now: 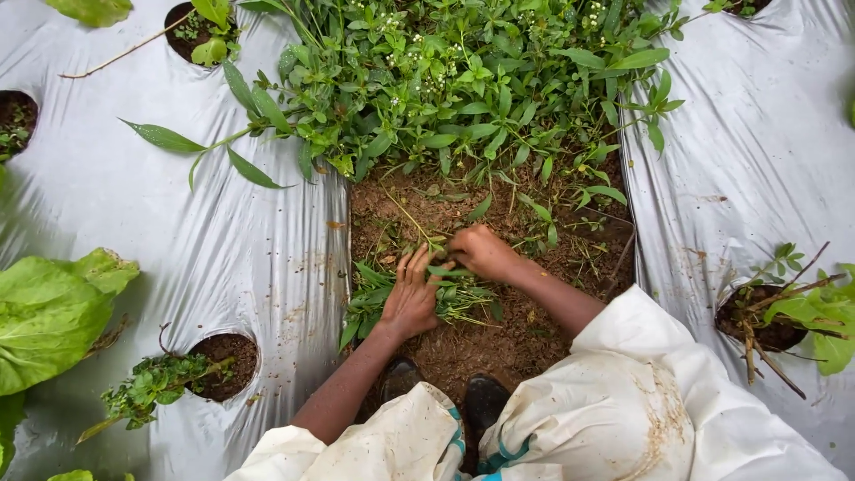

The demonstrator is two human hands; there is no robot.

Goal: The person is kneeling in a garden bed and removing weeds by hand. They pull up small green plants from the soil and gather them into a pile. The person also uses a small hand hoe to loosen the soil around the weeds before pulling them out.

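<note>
We see the left hand pressed flat, fingers spread, on a bundle of pulled weeds lying on the bare soil strip. The right hand (at one o'clock from it) is closed around some stems. Silver plastic mulch lies at nine o'clock.

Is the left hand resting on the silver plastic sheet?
No: the left hand lies on a bunch of pulled weeds over the bare soil strip, beside the plastic sheet.
</note>
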